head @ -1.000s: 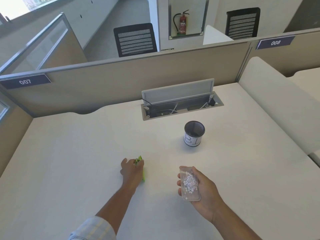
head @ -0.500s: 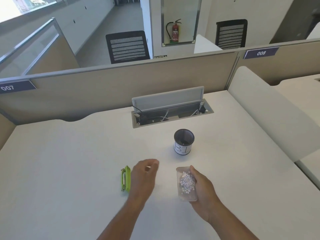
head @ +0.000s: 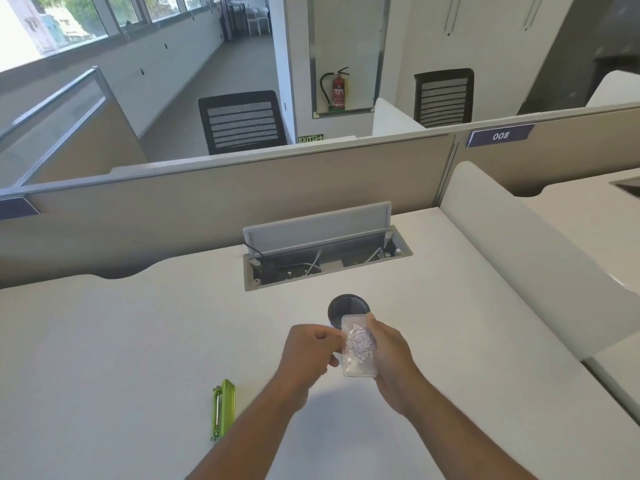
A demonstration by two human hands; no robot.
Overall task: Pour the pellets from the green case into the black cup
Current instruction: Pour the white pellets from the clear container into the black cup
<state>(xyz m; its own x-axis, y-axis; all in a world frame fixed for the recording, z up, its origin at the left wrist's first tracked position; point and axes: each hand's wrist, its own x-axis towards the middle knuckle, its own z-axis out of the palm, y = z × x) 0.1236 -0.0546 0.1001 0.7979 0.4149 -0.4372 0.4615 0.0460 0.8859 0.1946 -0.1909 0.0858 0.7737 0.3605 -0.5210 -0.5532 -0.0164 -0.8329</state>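
Nearest the camera, on the white desk (head: 121, 358), the green lid (head: 223, 408) of the case lies alone, well apart from both hands, parked out of the pouring path. Just beyond it, both forearms reach forward and meet over the desk. The right hand (head: 389, 355) has the clear tray (head: 358, 346) of the case clasped along its right edge, fingers wrapped under and thumb at the top corner. The left hand (head: 308, 353) is curled in at the tray's left edge, fingertips pinching or steadying it; exactly how firm that contact is I cannot tell. The white pellets (head: 360, 344) are heaped in the tray's middle, none spilled on the desk. The tray's far end overlaps the near rim of the black cup (head: 348, 306), so it looks lined up as a spout over the opening; a two-handed hold likely keeps the tilt slow and narrow. Pouring appears about to begin. Farther back, the cable box (head: 325, 251) stands open against the partition (head: 225, 199).
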